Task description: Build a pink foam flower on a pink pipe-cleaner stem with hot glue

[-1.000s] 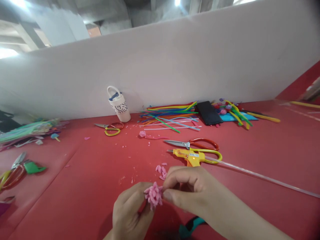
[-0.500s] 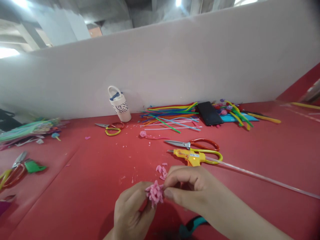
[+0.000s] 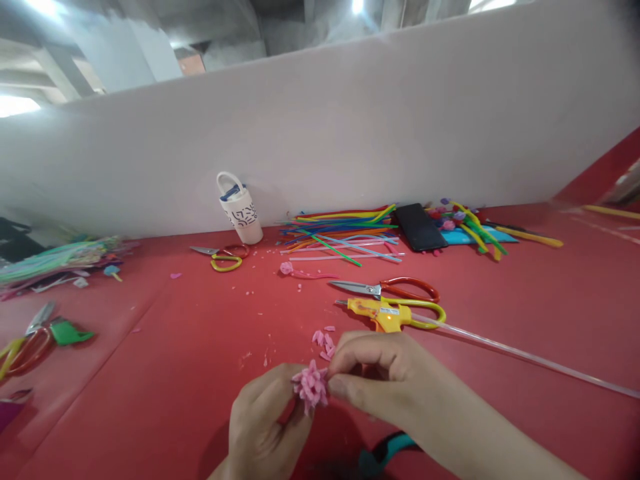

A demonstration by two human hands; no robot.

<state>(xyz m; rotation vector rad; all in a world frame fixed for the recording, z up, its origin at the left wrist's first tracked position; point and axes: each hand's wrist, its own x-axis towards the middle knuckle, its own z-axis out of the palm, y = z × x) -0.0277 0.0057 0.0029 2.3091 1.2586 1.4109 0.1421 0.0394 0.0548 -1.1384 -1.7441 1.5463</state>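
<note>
The flower [image 3: 312, 387], seemingly mostly petalled, is finger-pinched by left hand [image 3: 265, 420] and right hand [image 3: 377, 377], loose petals [image 3: 319, 338] left beyond it.

One head-worn camera, looking forward and tipped down; left hand [image 3: 265, 423] and right hand [image 3: 387, 377] close, red table [image 3: 190, 353] under them, pale partition [image 3: 325, 133] farther off.
</note>
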